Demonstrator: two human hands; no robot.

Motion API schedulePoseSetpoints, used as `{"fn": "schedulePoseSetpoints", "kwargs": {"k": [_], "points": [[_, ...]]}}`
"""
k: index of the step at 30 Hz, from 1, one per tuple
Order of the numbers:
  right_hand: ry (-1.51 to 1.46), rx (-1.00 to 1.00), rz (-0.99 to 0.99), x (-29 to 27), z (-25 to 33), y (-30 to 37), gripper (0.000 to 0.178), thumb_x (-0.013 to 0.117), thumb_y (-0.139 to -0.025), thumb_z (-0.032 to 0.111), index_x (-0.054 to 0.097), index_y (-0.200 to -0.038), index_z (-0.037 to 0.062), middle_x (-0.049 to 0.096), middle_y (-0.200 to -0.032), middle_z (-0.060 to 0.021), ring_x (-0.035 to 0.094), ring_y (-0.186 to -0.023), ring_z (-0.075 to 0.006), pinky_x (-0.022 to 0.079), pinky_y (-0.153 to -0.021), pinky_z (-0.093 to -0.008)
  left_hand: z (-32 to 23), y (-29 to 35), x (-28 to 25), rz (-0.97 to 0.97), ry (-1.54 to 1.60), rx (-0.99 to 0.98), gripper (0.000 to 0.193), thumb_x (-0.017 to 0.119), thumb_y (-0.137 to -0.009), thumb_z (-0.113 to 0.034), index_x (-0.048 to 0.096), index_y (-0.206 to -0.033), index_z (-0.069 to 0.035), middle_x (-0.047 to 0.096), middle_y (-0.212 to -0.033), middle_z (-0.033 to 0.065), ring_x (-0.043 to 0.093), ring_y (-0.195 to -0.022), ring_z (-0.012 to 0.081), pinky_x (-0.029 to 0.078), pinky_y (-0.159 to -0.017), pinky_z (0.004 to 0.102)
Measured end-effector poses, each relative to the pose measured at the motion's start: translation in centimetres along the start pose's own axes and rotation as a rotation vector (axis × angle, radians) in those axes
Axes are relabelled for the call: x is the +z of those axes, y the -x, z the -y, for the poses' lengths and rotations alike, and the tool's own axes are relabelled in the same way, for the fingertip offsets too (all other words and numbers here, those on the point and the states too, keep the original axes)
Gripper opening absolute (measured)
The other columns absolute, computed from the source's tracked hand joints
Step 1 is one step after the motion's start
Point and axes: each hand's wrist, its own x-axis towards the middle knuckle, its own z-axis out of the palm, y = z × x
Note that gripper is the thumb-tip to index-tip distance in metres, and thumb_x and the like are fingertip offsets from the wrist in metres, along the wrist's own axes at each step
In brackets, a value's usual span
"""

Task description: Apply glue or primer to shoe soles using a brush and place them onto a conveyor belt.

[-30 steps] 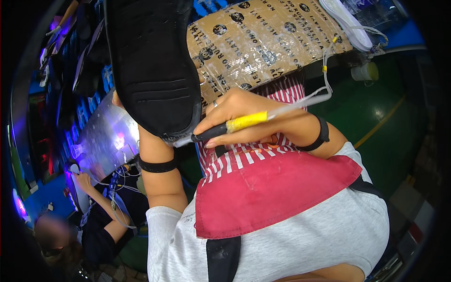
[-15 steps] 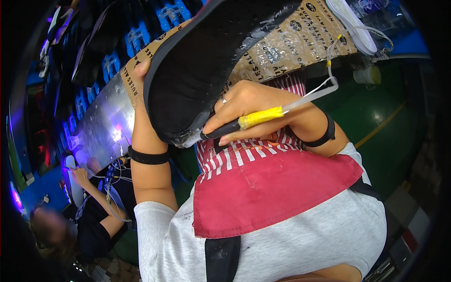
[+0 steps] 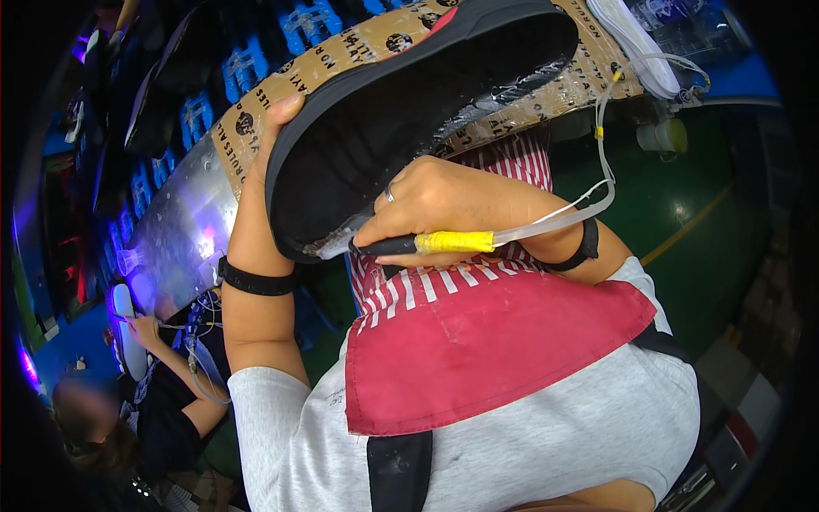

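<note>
My left hand is closed on the left edge of a black shoe sole, thumb over its rim, the other fingers hidden behind. The sole is tilted, its hollow inner face toward me, and a wet whitish film shines along its near rim. In my right hand is a glue brush with a black grip and yellow-wrapped handle. Its whitish bristles touch the sole's near left end. A clear tube runs from the handle up to the right.
Brown printed cardboard covers the bench under the sole. A white sole lies at the upper right, above a small container. Blue racks line the far side. At left, a co-worker's hand is at another sole.
The sole has tipped and shifted so more of its far end shows. My right hand and the brush have moved slightly left, the handle now nearly level. The tube has swung lower.
</note>
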Motion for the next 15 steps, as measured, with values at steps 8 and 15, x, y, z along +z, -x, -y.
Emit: {"fn": "schedulePoseSetpoints", "kwargs": {"k": [8,15], "points": [[-0.028,-0.104,-0.154,-0.8,-0.7,0.1,0.022,0.07,-0.069,0.009,0.063,-0.088,0.0013,0.059,-0.067,-0.011,0.057,-0.057,-0.0258,0.046,-0.05,-0.0312,0.0,1.7,1.7,-0.089,-0.001,-0.076,0.05,0.056,-0.078,-0.034,0.054,-0.111,0.003,0.059,-0.105,0.0159,0.059,-0.092,0.0234,0.046,-0.085,0.0324],[-0.07,0.014,0.127,-2.6,0.3,0.5,0.023,0.067,-0.073,0.017,0.066,-0.09,0.0015,0.064,-0.079,-0.0143,0.062,-0.073,-0.0274,0.05,-0.065,-0.0318,-0.3,3.6,2.7,-0.034,0.048,-0.129,0.038,0.049,-0.087,-0.025,0.051,-0.114,0.002,0.059,-0.108,0.013,0.058,-0.096,0.0188,0.045,-0.085,0.0276]]}}
